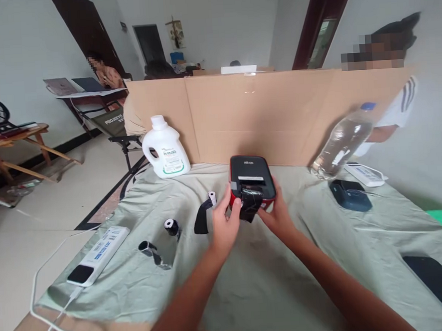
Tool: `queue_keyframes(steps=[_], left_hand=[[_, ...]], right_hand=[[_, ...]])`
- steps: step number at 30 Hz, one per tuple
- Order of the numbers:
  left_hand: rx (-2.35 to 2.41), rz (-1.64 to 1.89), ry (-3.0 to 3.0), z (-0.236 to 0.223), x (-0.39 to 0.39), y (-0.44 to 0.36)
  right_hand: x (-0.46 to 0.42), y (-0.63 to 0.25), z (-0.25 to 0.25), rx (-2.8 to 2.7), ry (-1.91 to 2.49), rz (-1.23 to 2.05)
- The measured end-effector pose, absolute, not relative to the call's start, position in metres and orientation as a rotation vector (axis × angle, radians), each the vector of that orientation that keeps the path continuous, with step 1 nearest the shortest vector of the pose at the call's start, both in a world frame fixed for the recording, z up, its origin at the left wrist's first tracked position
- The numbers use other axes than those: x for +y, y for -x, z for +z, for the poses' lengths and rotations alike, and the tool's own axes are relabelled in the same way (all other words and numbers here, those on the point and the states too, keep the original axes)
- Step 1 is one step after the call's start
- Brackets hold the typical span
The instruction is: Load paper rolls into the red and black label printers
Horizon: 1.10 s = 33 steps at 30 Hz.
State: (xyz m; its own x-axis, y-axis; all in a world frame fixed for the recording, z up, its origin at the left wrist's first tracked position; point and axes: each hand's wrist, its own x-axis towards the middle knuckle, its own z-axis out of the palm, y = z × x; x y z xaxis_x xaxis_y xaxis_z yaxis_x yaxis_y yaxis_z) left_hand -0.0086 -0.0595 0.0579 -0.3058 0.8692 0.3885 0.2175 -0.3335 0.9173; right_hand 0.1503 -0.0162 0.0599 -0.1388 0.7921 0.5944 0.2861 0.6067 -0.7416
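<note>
Between both hands is a small black and red label printer (251, 169), tilted with its top toward me. A strip of shiny black ribbon (251, 203) hangs from the slot on its near side. My left hand (225, 224) grips the left side, thumb close to the ribbon. On the opposite side my right hand (278, 214) is closed around the lower right corner, its fingertips partly hidden underneath. Just left of my left hand lies a small roll with dark ribbon (202, 219). Farther left sits another ribbon roll (170, 226) with an unrolled strip (163, 259).
A white jug (166, 149) and a leaning water bottle (342, 140) stand before a cardboard screen (255, 113). A power strip (99, 255) with a white cable lies left. Dark device (350, 195) and phone (438, 282) lie right. People sit beyond the screen.
</note>
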Motion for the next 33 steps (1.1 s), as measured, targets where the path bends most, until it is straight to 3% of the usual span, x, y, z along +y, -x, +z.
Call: queue_keyframes(steps=[8,21,33], left_hand=[[1.196,1.474,-1.467,-0.011,-0.074,-0.016],[1.246,1.423,-1.441,-0.022,-0.077,-0.016],[1.369,1.295,-1.799,-0.02,-0.068,-0.001]], right_hand=[[-0.049,-0.201,0.0,-1.731,1.096,0.566],[-0.048,-0.206,-0.02,-1.739,1.166,0.564],[-0.047,-0.213,-0.027,-1.794,1.191,0.505]])
